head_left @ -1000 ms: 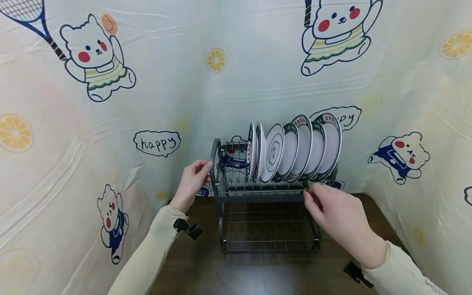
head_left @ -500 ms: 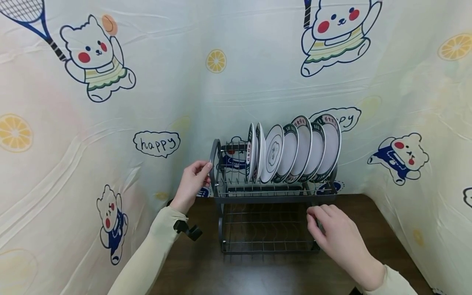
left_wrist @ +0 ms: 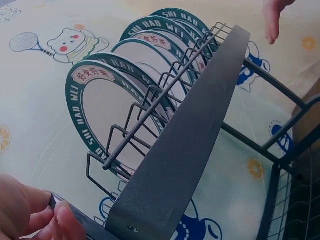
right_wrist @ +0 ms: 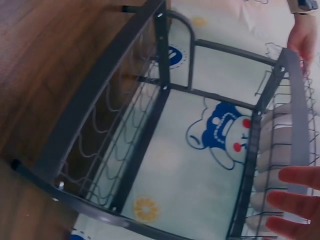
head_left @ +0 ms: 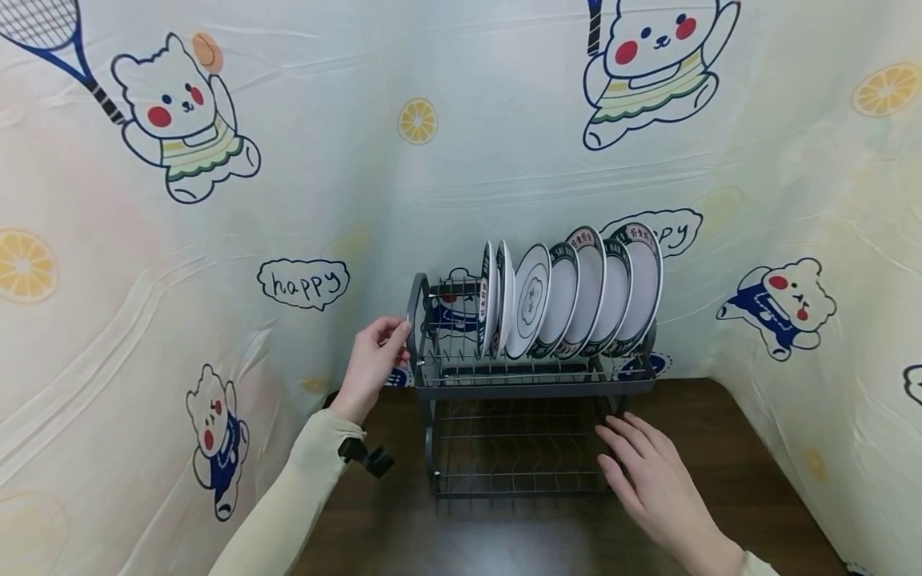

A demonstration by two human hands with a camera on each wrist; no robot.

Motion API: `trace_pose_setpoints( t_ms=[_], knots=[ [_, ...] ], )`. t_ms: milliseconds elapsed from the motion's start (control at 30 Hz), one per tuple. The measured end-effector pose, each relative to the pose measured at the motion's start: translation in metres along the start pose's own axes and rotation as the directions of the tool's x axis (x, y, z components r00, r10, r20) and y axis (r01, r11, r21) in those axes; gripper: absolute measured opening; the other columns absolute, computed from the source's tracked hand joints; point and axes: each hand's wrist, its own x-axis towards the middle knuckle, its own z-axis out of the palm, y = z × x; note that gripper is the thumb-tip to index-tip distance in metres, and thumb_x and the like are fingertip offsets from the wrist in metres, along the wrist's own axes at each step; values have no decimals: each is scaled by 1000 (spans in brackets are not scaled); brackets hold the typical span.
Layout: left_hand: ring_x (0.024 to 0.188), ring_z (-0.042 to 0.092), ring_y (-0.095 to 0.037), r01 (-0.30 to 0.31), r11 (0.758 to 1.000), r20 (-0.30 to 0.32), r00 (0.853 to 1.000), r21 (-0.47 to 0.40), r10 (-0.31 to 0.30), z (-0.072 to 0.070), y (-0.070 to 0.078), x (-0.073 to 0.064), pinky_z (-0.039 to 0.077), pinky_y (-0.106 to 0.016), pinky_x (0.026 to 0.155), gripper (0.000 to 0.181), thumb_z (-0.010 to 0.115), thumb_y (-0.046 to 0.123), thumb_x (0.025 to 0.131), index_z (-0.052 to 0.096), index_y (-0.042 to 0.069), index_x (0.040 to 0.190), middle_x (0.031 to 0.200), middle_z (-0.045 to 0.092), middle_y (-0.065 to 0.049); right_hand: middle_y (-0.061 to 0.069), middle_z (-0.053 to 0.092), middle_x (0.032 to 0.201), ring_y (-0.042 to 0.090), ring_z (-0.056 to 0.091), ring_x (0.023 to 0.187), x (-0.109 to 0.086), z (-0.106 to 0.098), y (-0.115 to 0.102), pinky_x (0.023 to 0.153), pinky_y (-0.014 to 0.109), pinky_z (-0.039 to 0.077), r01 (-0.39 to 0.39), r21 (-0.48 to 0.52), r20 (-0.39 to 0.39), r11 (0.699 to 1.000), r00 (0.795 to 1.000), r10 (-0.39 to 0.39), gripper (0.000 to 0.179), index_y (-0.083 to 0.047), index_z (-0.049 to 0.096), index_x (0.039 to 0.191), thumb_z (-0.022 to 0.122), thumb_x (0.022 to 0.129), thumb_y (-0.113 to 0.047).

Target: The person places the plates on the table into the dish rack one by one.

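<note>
A grey two-tier dish rack [head_left: 533, 391] stands on the dark wooden tabletop. Several white plates [head_left: 531, 302] with green rims lean upright in its upper tier, mostly toward the right. My left hand [head_left: 370, 364] pinches the rack's upper left side frame; the left wrist view shows thumb and fingers [left_wrist: 67, 220] around the bar. My right hand [head_left: 651, 480] hovers by the lower right of the rack, fingers spread and holding nothing. Whether its fingertips touch the rack is hard to tell. In the right wrist view, its fingers [right_wrist: 295, 202] show at the lower right.
A printed cloth [head_left: 346, 192] with bears and orange slices hangs behind and on both sides of the rack. The rack's lower tier [head_left: 519, 482] has wire bars. Brown tabletop [head_left: 490, 540] stretches in front of it.
My right hand has come away from the upper tier's right front corner, dropping lower, and its fingers have spread. My left hand keeps its grip on the rack; the plates stay put.
</note>
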Motion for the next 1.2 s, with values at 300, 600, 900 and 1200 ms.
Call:
trace_pose_setpoints(
  t_ms=[300,600,900,1200],
  knots=[
    [76,60,-15,7,1000,-2,1000,2,-7,-5,-1,-4,56,-22,70,29,58,26,109,63,3,126,102,59,-10,17,64,138,47,44,138,-11,22,6,126,57,5,0,-36,-7,999,1000,-1,48,-13,70,131,58,103,-50],
    [81,62,-19,-1,999,16,1000,36,1,-9,-12,-12,57,-25,75,32,60,26,108,63,0,126,109,62,-18,20,57,147,50,34,144,-17,36,11,119,72,10,-40,-102,15,994,999,42,61,-15,64,141,51,103,-61],
    [80,63,-21,-2,1000,-60,998,1,2,-13,-31,-33,56,-26,73,38,58,36,108,67,3,122,109,68,-10,23,48,154,51,26,150,-22,43,13,119,74,5,-81,-152,56,985,994,90,68,-18,57,149,52,100,-65],
    [83,66,-18,-60,992,-130,989,110,74,-11,-58,-65,56,-28,71,34,56,36,109,69,7,120,107,70,-10,24,47,154,52,25,149,-22,44,11,121,71,-1,-111,-140,85,984,989,123,70,-16,55,150,59,97,-63]
  ],
)
